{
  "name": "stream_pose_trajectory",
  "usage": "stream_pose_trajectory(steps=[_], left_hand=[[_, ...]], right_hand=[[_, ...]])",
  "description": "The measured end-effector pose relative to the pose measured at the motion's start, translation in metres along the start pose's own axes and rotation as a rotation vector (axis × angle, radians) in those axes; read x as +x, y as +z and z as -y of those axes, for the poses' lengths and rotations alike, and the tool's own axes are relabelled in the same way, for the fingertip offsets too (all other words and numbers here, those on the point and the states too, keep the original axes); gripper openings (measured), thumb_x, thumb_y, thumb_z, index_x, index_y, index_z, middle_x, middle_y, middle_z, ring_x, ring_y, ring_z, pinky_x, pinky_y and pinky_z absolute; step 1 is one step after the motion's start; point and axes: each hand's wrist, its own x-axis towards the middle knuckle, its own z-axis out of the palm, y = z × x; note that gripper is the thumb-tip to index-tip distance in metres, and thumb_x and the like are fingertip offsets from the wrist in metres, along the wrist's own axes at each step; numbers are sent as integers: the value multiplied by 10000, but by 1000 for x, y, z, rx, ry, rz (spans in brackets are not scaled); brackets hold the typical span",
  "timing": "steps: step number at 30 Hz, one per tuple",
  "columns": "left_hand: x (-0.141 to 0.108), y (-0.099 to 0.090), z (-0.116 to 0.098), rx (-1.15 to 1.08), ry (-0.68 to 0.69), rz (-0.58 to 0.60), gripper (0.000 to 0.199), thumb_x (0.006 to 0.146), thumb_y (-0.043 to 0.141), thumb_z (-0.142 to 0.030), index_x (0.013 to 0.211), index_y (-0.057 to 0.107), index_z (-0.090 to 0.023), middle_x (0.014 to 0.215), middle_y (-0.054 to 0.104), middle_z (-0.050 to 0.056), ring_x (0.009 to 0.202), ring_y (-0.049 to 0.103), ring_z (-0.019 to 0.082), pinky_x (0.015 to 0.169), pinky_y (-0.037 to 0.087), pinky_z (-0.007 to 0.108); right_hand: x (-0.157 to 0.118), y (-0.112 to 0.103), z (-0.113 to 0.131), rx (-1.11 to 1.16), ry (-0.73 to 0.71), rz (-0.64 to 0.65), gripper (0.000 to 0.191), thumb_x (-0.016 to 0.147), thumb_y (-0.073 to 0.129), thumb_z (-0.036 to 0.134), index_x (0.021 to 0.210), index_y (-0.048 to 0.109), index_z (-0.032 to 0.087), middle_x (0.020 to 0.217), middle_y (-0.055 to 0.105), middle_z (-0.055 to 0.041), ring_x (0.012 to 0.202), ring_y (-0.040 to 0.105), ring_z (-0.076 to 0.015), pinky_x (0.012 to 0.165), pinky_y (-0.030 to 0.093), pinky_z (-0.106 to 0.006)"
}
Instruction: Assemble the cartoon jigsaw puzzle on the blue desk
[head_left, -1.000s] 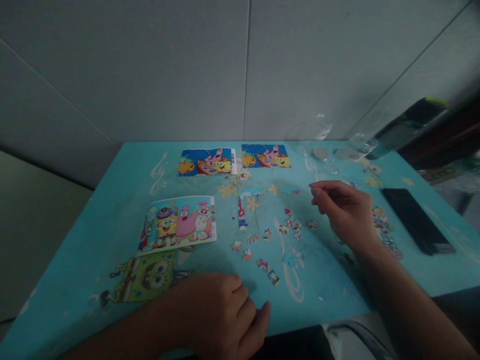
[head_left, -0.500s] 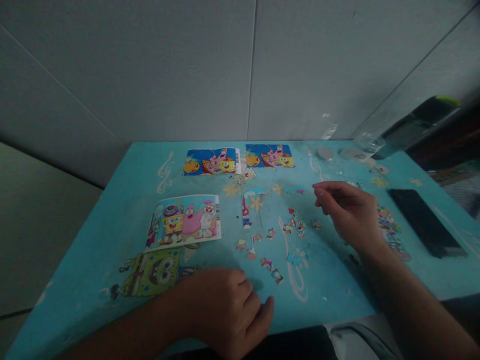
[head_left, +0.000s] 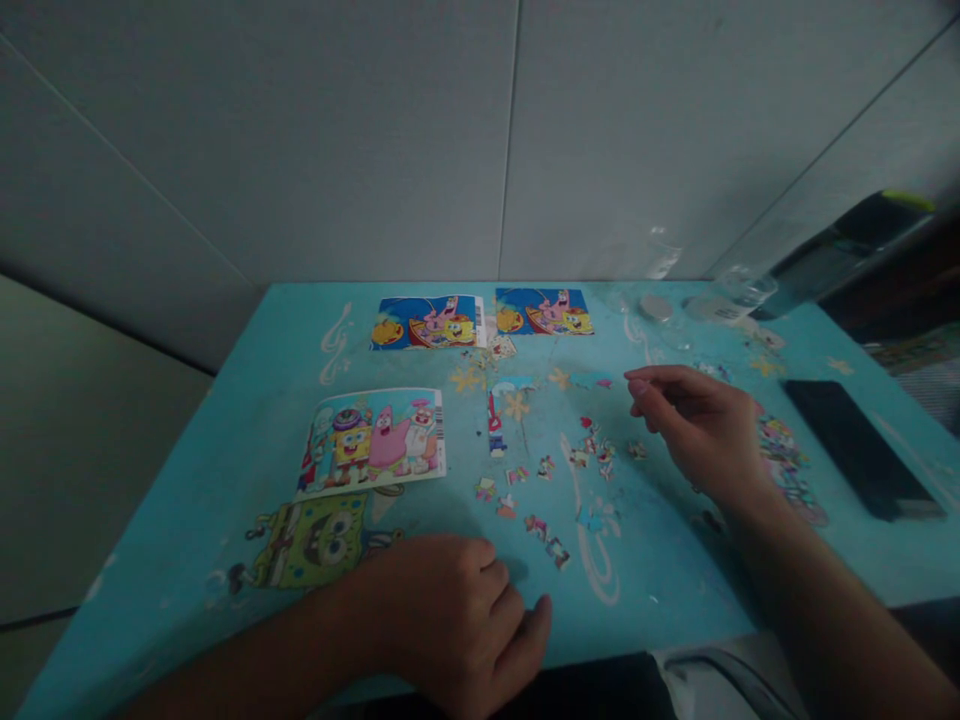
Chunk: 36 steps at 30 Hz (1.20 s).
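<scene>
From the head camera, then: the right hand point(head_left: 694, 425) is poised to the right of the picture card point(head_left: 375, 440), thumb and forefinger drawn together, and whether a piece is pinched between those tips I can't tell. The left hand point(head_left: 469, 620) sits nearer the person than the card and to its right, knuckles up, fingers loosely curled; the palm is hidden, so no call on what's under it. Both forearms run off the bottom of the frame. Well right of the card, a crowd of small colourful bits point(head_left: 784, 460) is partly covered by the right arm, and beyond it a clear container point(head_left: 742, 290) melts into the dim light.

And here's the jigsaw itself! Just right of the card stands the puzzle corner point(head_left: 495, 425), an upright strip with red and dark blue on it, turning at the top into a pale blue edge. Farther right of the card, a thin blue strip point(head_left: 585, 380) with a pink end lies close to the right fingertips. Loose pieces point(head_left: 592, 445) scatter to the card's right, small, knobbly and multicoloured, their prints too fine to read; one of them, the light blue piece point(head_left: 591, 517), shows plain colour.
</scene>
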Motion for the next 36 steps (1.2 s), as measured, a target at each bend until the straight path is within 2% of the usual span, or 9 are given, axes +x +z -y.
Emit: stream_pose_trajectory(steps=[13, 36], left_hand=[[0, 0, 1, 38, 17, -33, 215, 916, 625, -202, 1073, 724, -95, 612, 586, -13, 512, 562, 131, 410, 373, 300], [0, -2, 1, 64, 5, -44, 217, 918, 640, -216, 1081, 725, -100, 618, 581, -13, 522, 565, 132, 423, 373, 301]], right_hand=[[0, 1, -2, -56, -55, 22, 170, 943, 684, 378, 1038, 756, 257, 725, 696, 0, 618, 616, -140, 561, 452, -272], [1, 1, -3, -93, -62, 50, 170, 953, 668, 376, 1034, 753, 253, 728, 700, 0, 656, 632, -160, 591, 458, -282]])
